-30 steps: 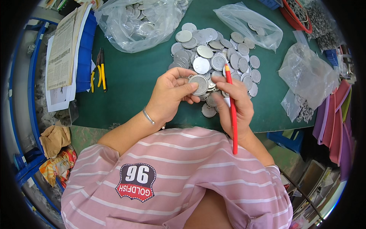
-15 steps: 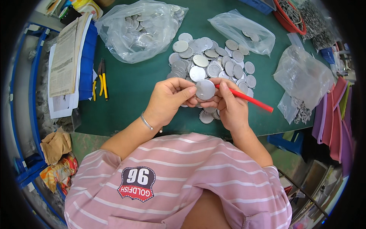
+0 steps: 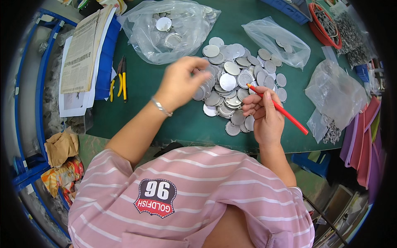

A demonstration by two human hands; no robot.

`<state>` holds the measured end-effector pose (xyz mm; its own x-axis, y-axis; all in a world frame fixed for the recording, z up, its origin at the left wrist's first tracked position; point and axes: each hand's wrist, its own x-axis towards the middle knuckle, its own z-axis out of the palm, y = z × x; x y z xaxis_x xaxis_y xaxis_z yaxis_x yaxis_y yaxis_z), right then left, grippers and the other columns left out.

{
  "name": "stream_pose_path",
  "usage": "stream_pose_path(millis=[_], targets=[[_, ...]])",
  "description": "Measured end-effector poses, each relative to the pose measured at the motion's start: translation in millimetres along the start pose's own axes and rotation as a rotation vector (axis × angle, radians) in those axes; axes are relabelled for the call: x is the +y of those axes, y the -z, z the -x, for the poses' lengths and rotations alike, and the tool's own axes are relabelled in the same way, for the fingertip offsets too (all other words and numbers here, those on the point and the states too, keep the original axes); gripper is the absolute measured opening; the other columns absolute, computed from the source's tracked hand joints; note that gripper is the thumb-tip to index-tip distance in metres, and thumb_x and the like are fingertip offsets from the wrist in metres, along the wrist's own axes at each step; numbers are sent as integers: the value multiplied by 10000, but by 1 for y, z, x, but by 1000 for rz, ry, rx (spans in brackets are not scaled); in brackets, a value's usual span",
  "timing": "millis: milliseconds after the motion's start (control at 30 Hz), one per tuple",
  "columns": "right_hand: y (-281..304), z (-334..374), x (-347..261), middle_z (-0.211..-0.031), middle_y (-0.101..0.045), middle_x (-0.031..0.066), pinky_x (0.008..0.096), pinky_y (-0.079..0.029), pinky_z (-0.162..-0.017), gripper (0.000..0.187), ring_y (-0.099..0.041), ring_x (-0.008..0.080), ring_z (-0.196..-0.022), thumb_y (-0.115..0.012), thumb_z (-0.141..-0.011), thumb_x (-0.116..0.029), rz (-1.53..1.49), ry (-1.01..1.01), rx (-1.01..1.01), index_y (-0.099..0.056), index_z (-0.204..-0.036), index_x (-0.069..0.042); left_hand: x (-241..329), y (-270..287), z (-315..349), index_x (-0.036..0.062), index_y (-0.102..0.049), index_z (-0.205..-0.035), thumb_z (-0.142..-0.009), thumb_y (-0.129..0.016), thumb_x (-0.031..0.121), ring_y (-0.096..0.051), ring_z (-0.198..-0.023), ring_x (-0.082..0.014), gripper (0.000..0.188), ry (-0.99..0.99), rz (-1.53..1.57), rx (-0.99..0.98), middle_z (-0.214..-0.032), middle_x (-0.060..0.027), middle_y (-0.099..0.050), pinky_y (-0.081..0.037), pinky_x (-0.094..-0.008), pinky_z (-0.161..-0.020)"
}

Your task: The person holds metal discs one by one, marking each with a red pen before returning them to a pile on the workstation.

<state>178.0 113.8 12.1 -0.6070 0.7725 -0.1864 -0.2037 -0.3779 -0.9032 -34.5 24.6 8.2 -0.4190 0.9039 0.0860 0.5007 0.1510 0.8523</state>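
Observation:
My right hand (image 3: pixel 266 118) is closed round a red pencil (image 3: pixel 283 111), whose pale tip points up and left over a pile of round grey metal discs (image 3: pixel 227 82). Small tabs stick out from the rims of some discs. Over the pile's left edge is my left hand (image 3: pixel 182 80), slightly blurred, with thumb and forefinger apart and no disc between them. Beyond it lies a clear plastic bag (image 3: pixel 140 41) with more discs inside. One bright disc (image 3: pixel 163 24) sits near the top of that bag's contents.
Yellow-handled pliers (image 3: pixel 120 82) lie left on the green table (image 3: pixel 136 115), beside a blue bin (image 3: pixel 108 62) with papers. A smaller bag (image 3: pixel 264 35) holds a few discs. At right are a bag of metal parts (image 3: pixel 337 91) and a red basket (image 3: pixel 331 37).
The disc held between both hands has left them. My left hand has moved left and up, away from the right. A bright disc now shows in the large bag. The pencil stays in my right hand.

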Motion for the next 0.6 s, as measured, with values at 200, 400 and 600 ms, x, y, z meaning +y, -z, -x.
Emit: stream_pose_path(millis=[200,400,600], targets=[[0,2,-4,-803,-619,122,237,-454,-587,252,-585,139,-669,-432,-942,-215,179,99,53,-515,-1003,14,-2,-9,20,27,-518,-1020,-584,-783,153,-537,-874,-301,526,-53,-332,32,-954,-120,-516,-451,-372,-751],[-6,-1,0,-787,-622,99,234,-458,-610,210,-583,121,-680,-473,-923,-178,201,56,7,-528,-997,11,-11,-7,45,11,-557,-985,-628,-753,98,-605,-794,-246,416,-172,-507,1,-875,-113,-584,-481,-319,-654],[-34,-3,3,-935,-611,85,220,-474,-679,209,-569,99,-811,-566,-842,-17,307,73,-122,-508,-1043,-12,2,-9,36,-33,-546,-972,-787,-651,71,-629,-734,-159,237,352,703,106,-850,-110,-643,-516,-262,-617]])
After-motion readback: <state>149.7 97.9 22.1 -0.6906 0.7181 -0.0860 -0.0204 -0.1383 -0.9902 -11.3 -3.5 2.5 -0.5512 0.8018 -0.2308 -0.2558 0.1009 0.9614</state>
